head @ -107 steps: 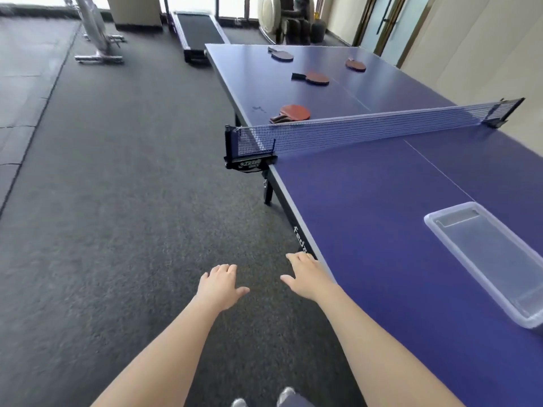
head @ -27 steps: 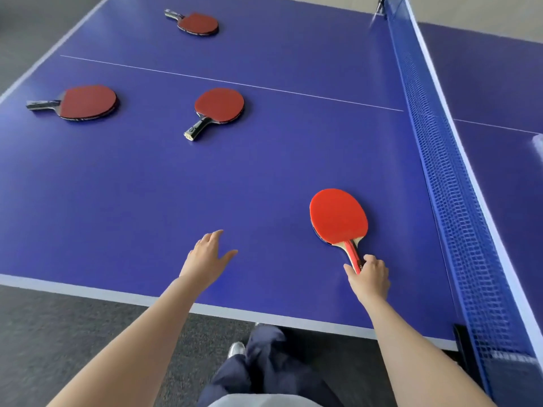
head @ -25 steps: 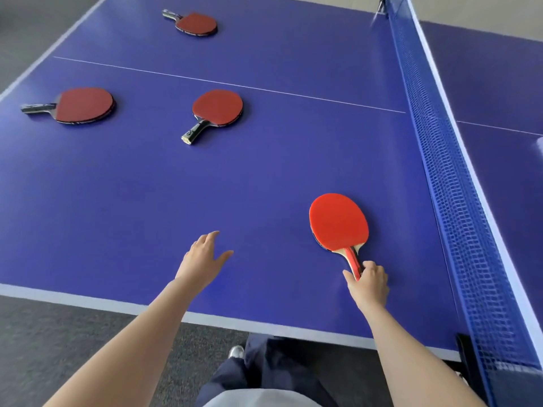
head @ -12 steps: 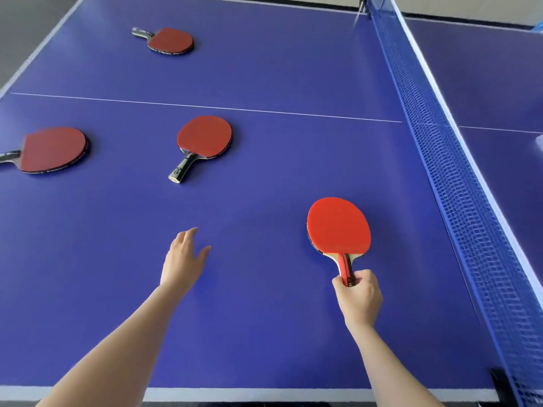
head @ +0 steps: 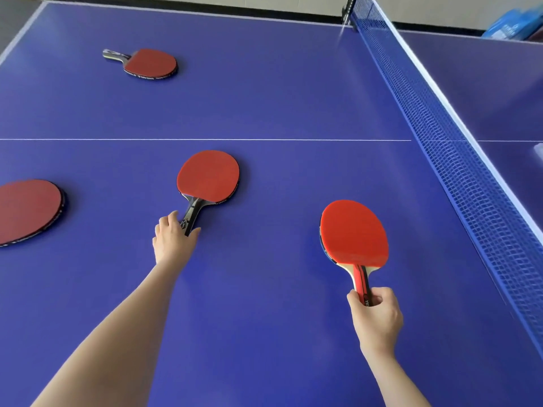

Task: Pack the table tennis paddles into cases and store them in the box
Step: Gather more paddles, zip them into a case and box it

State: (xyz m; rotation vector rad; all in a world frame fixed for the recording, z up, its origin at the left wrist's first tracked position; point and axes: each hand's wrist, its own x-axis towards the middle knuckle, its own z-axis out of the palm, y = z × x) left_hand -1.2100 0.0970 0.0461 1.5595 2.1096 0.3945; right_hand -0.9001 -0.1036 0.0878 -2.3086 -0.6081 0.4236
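Four red-faced paddles are on the blue table (head: 264,98). My right hand (head: 376,315) grips the red-and-wood handle of the bright red paddle (head: 354,230), whose blade is just above the table near the net. My left hand (head: 172,239) is at the end of the black handle of the middle paddle (head: 208,176), with thumb and fingers on either side of it; this paddle lies flat. A third paddle (head: 26,211) lies at the left edge, its handle out of view. A fourth paddle (head: 151,64) lies at the far left.
The blue net (head: 440,136) runs along the right side of this half. Beyond it, at the far right edge, are a blue heap that may be cases (head: 512,24) and a corner of the clear box (head: 539,149). A white centre line crosses the table.
My left hand has reached forward from open table to the middle paddle's handle. My right hand still holds the bright red paddle. My view has moved closer over the table.
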